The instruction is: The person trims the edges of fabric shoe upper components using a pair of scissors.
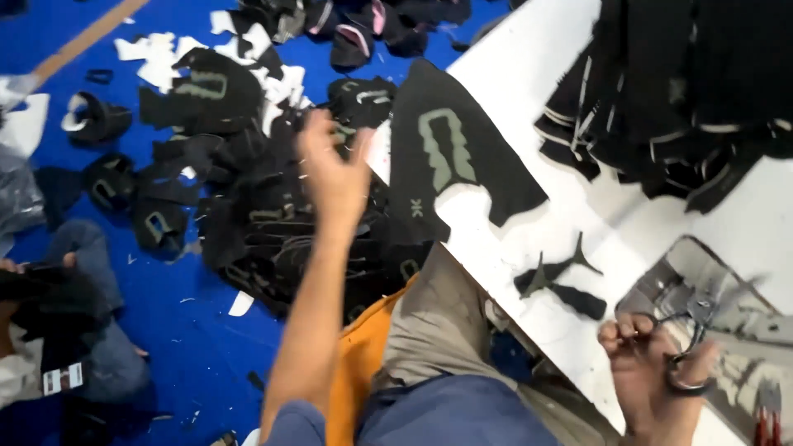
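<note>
Your left hand [334,169] reached open-fingered over the black fabric pile [273,223] while your right hand [652,376] gripped scissors [690,339] closed-fisted.

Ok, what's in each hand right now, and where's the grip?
Right hand holds scissors, fingers through the handle loops. Left hand holds nothing, open above the black fabric pile.

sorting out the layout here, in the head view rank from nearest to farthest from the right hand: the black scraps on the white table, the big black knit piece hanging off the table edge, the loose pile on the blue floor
1. Black scraps, on the white table just up-left of the right hand, which holds scissors.
2. Big black knit piece, draped over the table's left edge.
3. Loose pile, far left on the blue floor.
</note>
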